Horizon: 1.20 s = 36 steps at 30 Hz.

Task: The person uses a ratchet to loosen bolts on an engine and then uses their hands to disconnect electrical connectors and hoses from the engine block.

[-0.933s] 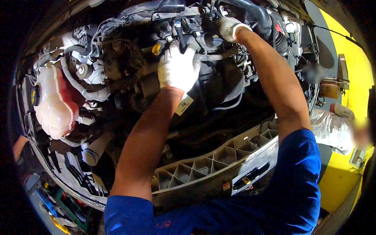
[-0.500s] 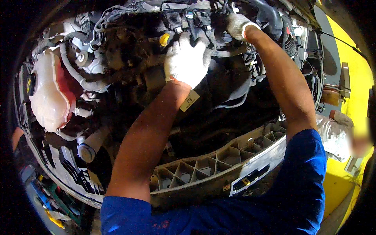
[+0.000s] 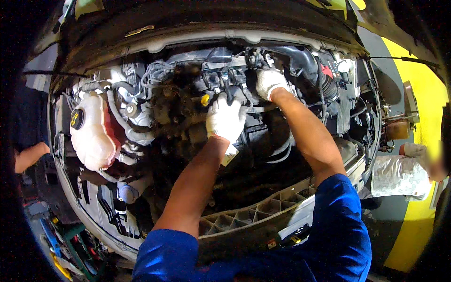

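Observation:
Both my hands wear white knit gloves and reach into an open car engine bay. My left hand (image 3: 226, 116) is at the middle of the engine, its fingers curled down beside a black corrugated hose (image 3: 228, 89); its fingertips are hidden. A yellow loop handle (image 3: 205, 99) sticks up just left of it. Farther back and to the right, my right hand (image 3: 271, 83) is closed among hoses and connectors; what its fingers grip is hidden. A pale tag (image 3: 229, 155) shows beside my left wrist.
A translucent coolant tank (image 3: 94, 134) with a black cap stands at the left. The raised hood (image 3: 197, 28) hangs over the far side. A ribbed front crossmember (image 3: 253, 214) runs under my arms. Another person's arm (image 3: 32, 157) is at far left; a person in grey (image 3: 399, 176) is at right.
My view has tilted up and pulled back, so the hood and more of the bay's far side show. Both hands stay at about the same engine parts.

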### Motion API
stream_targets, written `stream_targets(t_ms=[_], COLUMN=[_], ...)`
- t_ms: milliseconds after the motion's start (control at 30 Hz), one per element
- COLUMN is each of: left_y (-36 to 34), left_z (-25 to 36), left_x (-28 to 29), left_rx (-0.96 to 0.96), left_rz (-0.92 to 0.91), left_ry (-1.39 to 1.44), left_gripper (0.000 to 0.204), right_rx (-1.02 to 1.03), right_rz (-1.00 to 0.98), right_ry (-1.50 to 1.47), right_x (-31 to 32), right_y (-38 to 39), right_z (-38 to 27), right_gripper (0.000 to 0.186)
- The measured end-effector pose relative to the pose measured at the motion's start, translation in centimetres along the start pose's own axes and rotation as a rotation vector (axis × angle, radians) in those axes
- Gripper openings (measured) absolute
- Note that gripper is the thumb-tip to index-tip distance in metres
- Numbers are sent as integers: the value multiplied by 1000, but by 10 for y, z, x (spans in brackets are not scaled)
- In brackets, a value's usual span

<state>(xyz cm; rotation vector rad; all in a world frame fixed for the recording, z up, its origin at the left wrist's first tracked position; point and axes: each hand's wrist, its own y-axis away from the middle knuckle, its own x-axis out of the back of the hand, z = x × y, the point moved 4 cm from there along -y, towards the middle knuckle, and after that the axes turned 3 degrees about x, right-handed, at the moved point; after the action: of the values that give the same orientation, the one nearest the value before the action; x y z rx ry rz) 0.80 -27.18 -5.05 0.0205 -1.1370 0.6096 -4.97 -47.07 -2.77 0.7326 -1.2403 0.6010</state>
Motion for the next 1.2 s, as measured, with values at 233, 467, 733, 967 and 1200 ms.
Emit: stream_targets(t_ms=[233,467,733,967,1200], left_y=[2,-1,3,8,22], left_z=[-5,-3,-3,-6,33], left_x=[2,4,-3,10,81], left_rx=[52,69,44,18,70], left_rz=[-8,-29,10,-106,-387], left_ry=[17,-44,-36,-54,-78], left_gripper=[43,45,38,37,56], right_rx=[-138,-134,-181,-211,-168], right_rz=[-47,-108,-55,-24,-60], right_ry=[-284,-200,-158,-205,-200], right_x=[10,16,8,16,14], right_y=[5,-8,-4,-9,-13], right_z=[-8,2,1,-6,11], right_gripper=[62,42,39,42,46])
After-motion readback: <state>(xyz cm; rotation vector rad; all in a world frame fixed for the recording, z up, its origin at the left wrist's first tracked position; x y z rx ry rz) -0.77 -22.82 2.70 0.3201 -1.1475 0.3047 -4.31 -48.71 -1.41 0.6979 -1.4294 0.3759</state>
